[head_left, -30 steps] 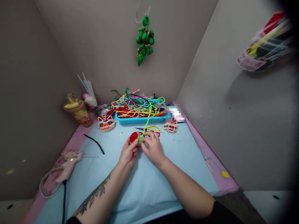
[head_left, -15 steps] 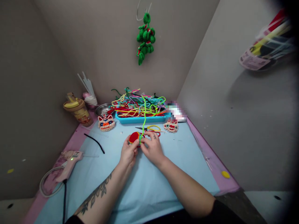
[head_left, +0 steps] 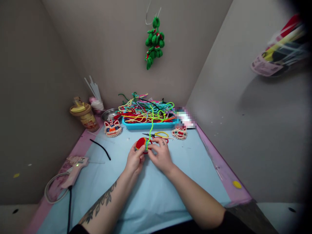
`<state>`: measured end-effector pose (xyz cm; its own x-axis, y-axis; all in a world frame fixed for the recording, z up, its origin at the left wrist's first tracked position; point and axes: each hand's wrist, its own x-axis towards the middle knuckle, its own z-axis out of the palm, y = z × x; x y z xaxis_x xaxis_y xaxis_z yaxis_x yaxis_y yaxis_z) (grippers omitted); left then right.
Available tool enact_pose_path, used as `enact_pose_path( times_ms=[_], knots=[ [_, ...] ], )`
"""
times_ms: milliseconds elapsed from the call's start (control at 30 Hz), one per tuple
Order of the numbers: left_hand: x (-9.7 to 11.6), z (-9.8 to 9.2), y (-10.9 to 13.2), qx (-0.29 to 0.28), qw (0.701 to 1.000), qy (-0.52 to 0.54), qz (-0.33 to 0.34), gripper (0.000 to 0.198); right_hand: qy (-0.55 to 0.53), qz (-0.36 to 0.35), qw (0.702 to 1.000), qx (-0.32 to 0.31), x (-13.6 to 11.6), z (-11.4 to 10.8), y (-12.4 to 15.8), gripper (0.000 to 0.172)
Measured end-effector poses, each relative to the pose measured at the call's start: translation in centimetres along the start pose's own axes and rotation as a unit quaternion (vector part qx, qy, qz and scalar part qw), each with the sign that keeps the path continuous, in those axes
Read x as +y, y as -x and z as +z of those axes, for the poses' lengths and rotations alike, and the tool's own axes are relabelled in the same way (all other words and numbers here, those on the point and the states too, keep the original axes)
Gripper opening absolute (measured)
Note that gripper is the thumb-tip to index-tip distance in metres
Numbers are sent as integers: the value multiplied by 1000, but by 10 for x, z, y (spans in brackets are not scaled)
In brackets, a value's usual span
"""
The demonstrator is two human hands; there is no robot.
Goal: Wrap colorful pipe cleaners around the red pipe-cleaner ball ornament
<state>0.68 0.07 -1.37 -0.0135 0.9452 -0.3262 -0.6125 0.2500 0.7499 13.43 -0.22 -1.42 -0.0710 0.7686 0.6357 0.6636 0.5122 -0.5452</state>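
While both hands meet over the middle of the pale blue desk (head_left: 148,198), the left hand (head_left: 134,160) has its grip pinched on the near edge of a red pipe-cleaner disc (head_left: 140,143) held just above the surface. The right hand (head_left: 161,156) has its grip closed, thumb to forefinger, on a lime-green pipe cleaner (head_left: 151,125) at the disc's right rim. That stem climbs away toward the blue tray (head_left: 146,126) of tangled pipe cleaners, passing yellow-handled scissors (head_left: 159,134) just behind the fingers; a pink glue gun (head_left: 73,164) lies well off to the left.
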Motion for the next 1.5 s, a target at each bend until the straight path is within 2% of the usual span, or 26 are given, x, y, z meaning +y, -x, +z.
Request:
enact_pose_path(
  times_ms=[167,367,500,667,1133,1400,1500],
  knots=[
    [1,-3,-2,-2,999,24,-21,55,-44,29,999,8,3,3,2,11],
    [1,-1,-2,-8,999,28,-36,56,-127,103,987,-1,5,6,-1,8],
    [1,0,-2,-11,998,35,-41,57,-162,128,978,-11,6,7,0,8],
    [0,0,-1,-14,999,30,-36,57,-143,113,983,-6,5,8,2,9],
    [-4,0,-1,11,999,-26,20,77,-60,47,997,14,3,10,4,9],
    [-2,-2,-1,5,999,-29,16,73,-51,60,997,19,0,9,3,9],
    [-1,-3,-1,1,999,-42,3,80,-67,78,995,20,1,8,1,9]
  ],
)
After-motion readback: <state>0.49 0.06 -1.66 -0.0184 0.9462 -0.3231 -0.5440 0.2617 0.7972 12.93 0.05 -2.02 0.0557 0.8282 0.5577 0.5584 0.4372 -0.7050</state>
